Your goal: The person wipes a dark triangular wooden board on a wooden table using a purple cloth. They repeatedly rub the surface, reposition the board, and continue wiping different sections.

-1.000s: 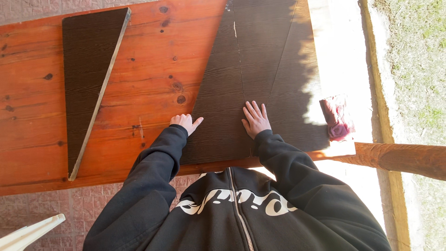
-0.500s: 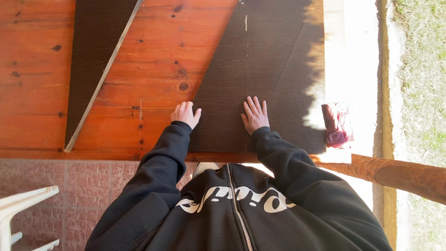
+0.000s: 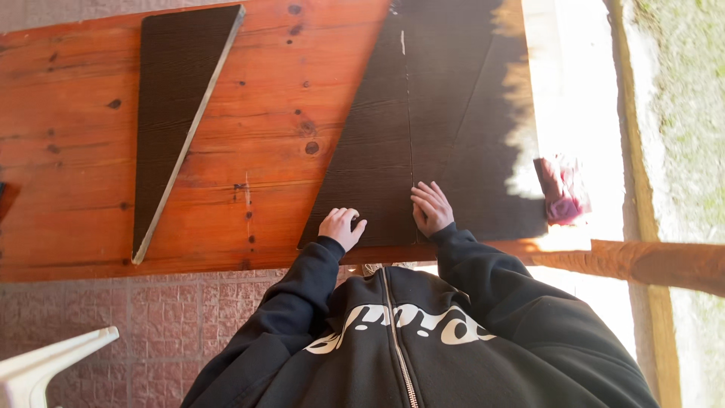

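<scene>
Two hands flat | left hand (image 3: 341, 227), right hand (image 3: 432, 209) | dark grained panel (image 3: 423, 128)

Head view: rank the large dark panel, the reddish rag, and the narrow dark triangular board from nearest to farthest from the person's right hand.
1. Large dark panel: directly under the right hand, whose fingers rest flat on it.
2. Reddish rag: to that hand's right, at the panel's sunlit edge.
3. Narrow dark triangular board: far left on the wooden table, beyond the left hand.
</scene>
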